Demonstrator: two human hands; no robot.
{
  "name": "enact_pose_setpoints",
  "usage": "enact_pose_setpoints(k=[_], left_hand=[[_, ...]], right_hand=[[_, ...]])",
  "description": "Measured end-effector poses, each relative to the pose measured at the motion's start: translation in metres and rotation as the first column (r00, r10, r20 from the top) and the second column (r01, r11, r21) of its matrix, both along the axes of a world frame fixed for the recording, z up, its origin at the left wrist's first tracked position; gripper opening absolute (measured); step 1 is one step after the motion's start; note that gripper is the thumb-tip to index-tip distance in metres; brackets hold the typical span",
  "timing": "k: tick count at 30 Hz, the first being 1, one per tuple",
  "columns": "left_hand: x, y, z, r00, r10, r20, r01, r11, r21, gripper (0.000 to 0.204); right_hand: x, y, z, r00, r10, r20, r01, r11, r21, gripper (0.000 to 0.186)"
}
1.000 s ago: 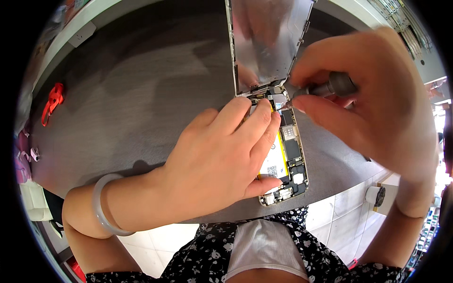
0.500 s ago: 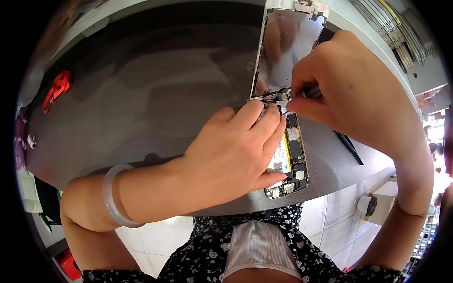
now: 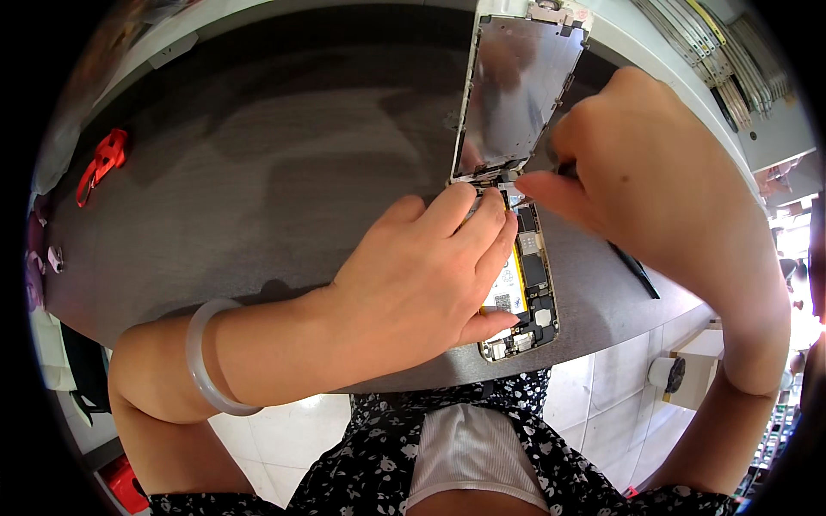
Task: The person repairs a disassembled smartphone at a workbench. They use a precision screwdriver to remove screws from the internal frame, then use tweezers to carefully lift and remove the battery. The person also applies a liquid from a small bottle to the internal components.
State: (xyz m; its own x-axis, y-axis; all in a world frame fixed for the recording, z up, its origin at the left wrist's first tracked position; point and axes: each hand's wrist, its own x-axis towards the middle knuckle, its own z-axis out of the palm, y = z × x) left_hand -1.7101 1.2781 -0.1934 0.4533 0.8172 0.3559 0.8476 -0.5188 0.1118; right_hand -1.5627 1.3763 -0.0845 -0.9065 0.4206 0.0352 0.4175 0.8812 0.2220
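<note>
An opened phone body (image 3: 538, 279) lies on the desk, its circuit parts and battery exposed, with the screen panel (image 3: 512, 86) raised at its top end, silver back toward me. My left hand (image 3: 430, 271) holds the phone body, fingers curled over its upper part and thumb at the lower end. My right hand (image 3: 645, 189) is closed round a dark screwdriver (image 3: 565, 169), mostly hidden by the fingers, at the phone's top right near the screen hinge. The tool's tip is too small to make out clearly.
A red strap object (image 3: 105, 159) lies at the left. A black slim tool (image 3: 637, 275) is right of the phone. Stacked phone frames (image 3: 714, 60) sit on the upper right shelf. A box (image 3: 697, 374) and a round object (image 3: 667, 374) are below the desk's right side.
Since a second ago my right hand has turned, hiding most of the screwdriver. The raised screen appears further right and shows its top end. The black tool has come into view.
</note>
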Motion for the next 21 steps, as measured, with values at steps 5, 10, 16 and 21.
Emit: enact_pose_setpoints(k=[5,10,16,21], left_hand=[[0.002,0.0,0.002,1.0,-0.01,0.022,0.011,1.0,-0.011,0.07],[0.002,0.0,0.004,1.0,-0.011,-0.01,0.01,0.998,-0.056,0.07],[0.001,0.0,0.003,1.0,-0.01,0.028,0.011,0.999,-0.05,0.07],[0.001,-0.001,0.0,0.999,-0.01,0.043,0.011,1.0,-0.028,0.071]], right_hand=[[-0.014,0.0,0.013,0.996,-0.084,0.036,0.092,0.924,-0.371,0.02],[0.005,-0.007,0.011,0.994,-0.028,0.107,0.011,0.988,0.156,0.027],[-0.002,-0.001,0.007,0.999,0.05,0.007,-0.049,0.991,-0.126,0.028],[0.009,0.0,0.012,0.981,-0.041,0.191,0.025,0.996,0.089,0.03]])
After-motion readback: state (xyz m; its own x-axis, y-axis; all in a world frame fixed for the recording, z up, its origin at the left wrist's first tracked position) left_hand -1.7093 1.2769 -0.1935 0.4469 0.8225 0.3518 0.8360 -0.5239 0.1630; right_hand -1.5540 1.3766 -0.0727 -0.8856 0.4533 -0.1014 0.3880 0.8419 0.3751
